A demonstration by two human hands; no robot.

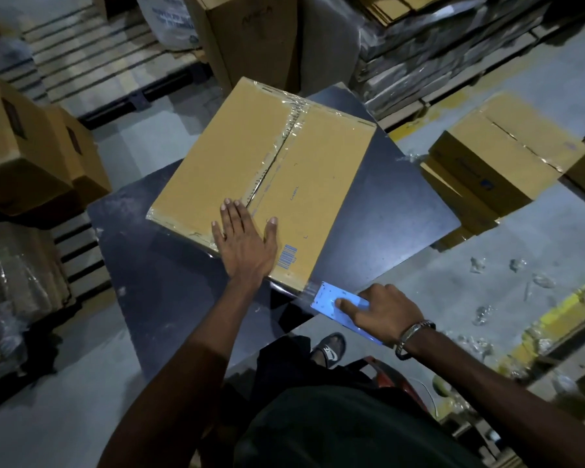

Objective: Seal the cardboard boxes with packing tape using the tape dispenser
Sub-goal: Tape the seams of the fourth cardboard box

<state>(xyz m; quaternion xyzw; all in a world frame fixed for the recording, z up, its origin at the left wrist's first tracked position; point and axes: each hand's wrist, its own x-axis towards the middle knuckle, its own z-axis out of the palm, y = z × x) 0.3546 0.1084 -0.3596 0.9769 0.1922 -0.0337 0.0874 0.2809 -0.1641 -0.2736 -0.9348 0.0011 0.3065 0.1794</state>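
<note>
So the dark, scuffed square table (169,282) carries the flat tan cardboard box (267,184), which sits a bit diagonal with its near corner right at the table's edge. Clear packing tape (293,125) already runs down the centre seam and looks wrinkly at the far end. Left hand (245,243) lies flat on the near flap, fingers spread, pinning it down. Right hand (382,309) is curled around the pale blue tape dispenser (335,302), index finger laid on its side plate, and the nose sits just at the box's near right corner, off the table edge. Risk as I see it — pull too hard and the box pivots under that one palm, so the strip goes on crooked or bubbles up. The tape could also snag on that corner and tear short.
</note>
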